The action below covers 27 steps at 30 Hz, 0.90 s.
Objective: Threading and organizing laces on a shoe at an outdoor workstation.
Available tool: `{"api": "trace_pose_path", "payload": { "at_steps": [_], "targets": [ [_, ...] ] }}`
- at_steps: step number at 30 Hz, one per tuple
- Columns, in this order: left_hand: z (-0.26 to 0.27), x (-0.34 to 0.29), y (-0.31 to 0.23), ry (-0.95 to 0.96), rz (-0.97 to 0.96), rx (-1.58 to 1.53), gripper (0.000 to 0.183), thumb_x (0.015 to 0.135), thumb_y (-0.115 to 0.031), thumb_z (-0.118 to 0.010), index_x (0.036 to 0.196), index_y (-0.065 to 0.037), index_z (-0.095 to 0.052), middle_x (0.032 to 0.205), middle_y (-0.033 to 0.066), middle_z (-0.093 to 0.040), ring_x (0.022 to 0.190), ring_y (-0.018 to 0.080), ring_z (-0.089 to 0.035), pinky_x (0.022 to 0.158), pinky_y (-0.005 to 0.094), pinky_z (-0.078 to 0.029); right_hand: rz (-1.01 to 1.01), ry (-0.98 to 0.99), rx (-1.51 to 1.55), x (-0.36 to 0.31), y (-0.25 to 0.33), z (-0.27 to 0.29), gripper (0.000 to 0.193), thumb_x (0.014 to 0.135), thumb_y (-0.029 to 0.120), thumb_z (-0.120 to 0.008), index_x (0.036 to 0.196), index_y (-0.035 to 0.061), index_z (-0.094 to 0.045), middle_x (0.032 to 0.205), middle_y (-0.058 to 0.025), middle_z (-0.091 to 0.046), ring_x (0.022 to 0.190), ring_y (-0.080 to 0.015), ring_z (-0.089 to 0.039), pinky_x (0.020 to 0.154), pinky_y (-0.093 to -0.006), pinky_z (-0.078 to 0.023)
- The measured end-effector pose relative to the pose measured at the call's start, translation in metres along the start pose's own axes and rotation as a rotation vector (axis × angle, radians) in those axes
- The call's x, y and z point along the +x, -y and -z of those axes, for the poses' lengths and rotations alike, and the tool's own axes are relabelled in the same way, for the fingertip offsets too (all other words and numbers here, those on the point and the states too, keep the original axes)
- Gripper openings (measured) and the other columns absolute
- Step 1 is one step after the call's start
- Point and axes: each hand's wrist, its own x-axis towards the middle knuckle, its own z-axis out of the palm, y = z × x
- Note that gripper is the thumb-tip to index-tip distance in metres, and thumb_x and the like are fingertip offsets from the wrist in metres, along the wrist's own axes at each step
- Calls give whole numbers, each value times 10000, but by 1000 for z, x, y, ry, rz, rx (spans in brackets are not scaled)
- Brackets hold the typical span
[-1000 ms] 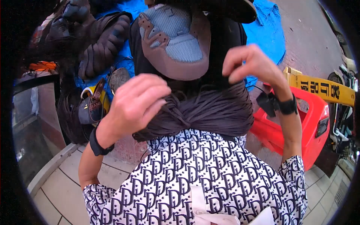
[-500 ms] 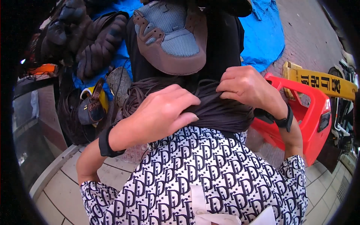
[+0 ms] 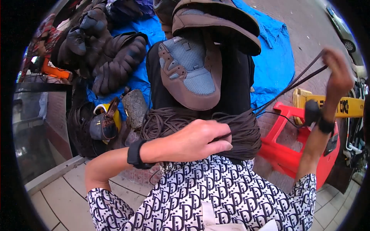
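1. Since half a second ago, the right hand (image 3: 339, 71) has gone up and out to the right, away from the bundle of dark cord (image 3: 216, 133), and it now draws several strands out of it; the left hand (image 3: 196, 140) has stayed on the bundle.
2. Right-hand fingers are closed in a pinch on the ends of the strands (image 3: 293, 82). Left-hand fingers are pressed together and lie flat over the top of the bundle, with the thumb low at the front.
3. Behind the right wrist lies a long yellow sign bar (image 3: 347, 106) with dark characters, almost horizontal; below it stands a red plastic barrier (image 3: 293, 154).
4. At the left, a small yellow and dark bag (image 3: 104, 123) lies beside a brown patterned pouch (image 3: 135, 107).
5. Farther back, a blue tarp (image 3: 273, 57) covers the ground, with dark padded jackets (image 3: 111, 61) on it. The floor near the person is made of pale tiles (image 3: 65, 192); the place is outdoors, on a paved street.
6. The bundle hangs at the person's chest, above the patterned shirt (image 3: 208, 192); its long axis runs left to right.
7. The drawn strands are taut and point up and to the right, from the bundle to the right hand.
8. A brown cap (image 3: 196, 65) with grey mesh is above the bundle.
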Motion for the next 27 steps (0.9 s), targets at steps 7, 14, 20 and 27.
{"api": "trace_pose_path", "payload": {
  "at_steps": [7, 14, 20, 27],
  "targets": [
    [27, -29, -18, -39, 187, -464, 179, 878, -117, -458, 830, 21, -562, 595, 36, -547, 502, 75, -521, 463, 195, -411, -385, 169, -654, -81, -267, -31, 250, 808, 284, -487, 821, 98, -653, 734, -131, -616, 698, -257, -608, 628, -344, -450],
    [96, -27, -111, -528, -205, -276, 354, 918, -313, -382, 936, 3, -541, 465, -41, -371, 348, 25, -304, 321, 194, -248, -833, 673, 17, -117, -202, -68, 149, 685, 119, -548, 771, 49, -647, 680, -111, -620, 669, -218, -616, 602, -309, -471],
    [69, 12, -20, -348, -80, 386, 161, 847, -144, -525, 825, -3, -599, 635, 40, -555, 549, 97, -524, 534, 249, -434, -340, 492, 988, -38, 8, -66, 368, 632, 76, -664, 995, 42, -618, 967, -68, -615, 870, -169, -572, 760, -258, -438],
    [50, -5, -15, -184, 368, -182, 185, 886, -154, -467, 943, -16, -578, 604, 5, -539, 470, 48, -456, 442, 193, -371, -199, 788, 1245, -39, 144, -81, 351, 702, 118, -684, 1025, 16, -591, 788, -100, -645, 682, -157, -631, 625, -245, -491]
  ]
}}
